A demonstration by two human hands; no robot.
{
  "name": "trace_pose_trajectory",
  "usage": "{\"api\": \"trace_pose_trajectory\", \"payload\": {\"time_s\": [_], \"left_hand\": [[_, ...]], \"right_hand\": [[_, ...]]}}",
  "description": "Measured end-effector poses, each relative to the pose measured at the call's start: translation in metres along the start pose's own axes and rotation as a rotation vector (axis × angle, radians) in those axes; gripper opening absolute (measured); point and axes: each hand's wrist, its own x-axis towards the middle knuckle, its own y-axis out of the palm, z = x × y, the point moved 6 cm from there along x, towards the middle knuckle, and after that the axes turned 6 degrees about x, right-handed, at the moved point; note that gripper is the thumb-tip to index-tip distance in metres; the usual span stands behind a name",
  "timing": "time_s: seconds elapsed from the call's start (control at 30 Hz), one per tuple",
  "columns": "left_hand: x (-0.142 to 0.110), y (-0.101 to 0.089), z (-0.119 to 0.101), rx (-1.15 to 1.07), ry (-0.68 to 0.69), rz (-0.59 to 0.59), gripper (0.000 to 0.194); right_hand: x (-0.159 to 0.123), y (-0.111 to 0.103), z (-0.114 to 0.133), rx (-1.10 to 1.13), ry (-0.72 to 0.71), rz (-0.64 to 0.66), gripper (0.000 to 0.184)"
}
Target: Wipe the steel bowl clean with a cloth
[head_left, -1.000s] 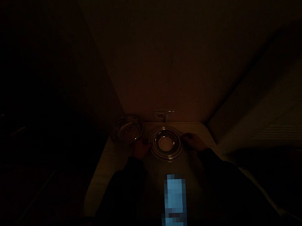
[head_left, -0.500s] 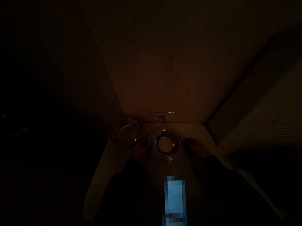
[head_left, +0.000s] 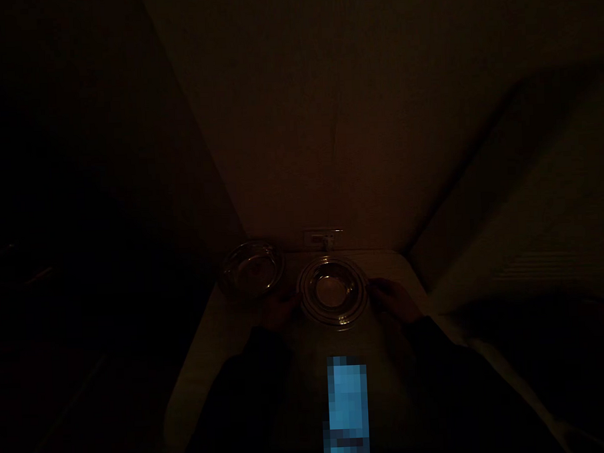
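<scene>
A round, shiny metal dish [head_left: 332, 310] with a wide rim and a deeper centre sits in the middle of a pale table. Its concentric rings could be several stacked dishes; the dark keeps me from telling. My left hand [head_left: 279, 309] has its fingers closed at the left edge of the rim. On the opposite edge, my right hand [head_left: 395, 300] pinches the rim with thumb and fingers. Just beyond my left hand stands a second shiny round bowl [head_left: 254, 272]. Both sleeves are dark and merge with the shadows.
The small table [head_left: 188, 378] meets a wall carrying a socket plate [head_left: 322, 237] behind the dish. A large pale slatted object [head_left: 538, 263] leans in from the right. A blurred, pixelated blue patch [head_left: 347, 398] covers the near middle. The left side is almost black.
The view shifts slightly and the scene gets darker. Both hands stay at the dish's rim, and the dish keeps nearly the same place.
</scene>
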Motion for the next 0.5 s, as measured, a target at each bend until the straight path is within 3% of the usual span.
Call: {"api": "trace_pose_trajectory", "payload": {"time_s": [0.17, 0.5], "left_hand": [[-0.004, 0.022, -0.01, -0.027, -0.006, 0.048, 0.035], [0.007, 0.091, -0.024, -0.081, -0.007, 0.112, 0.038]], "right_hand": [[-0.002, -0.02, -0.004, 0.005, 0.061, -0.037, 0.031], [-0.002, -0.075, -0.023, 0.03, 0.219, -0.163, 0.033]]}}
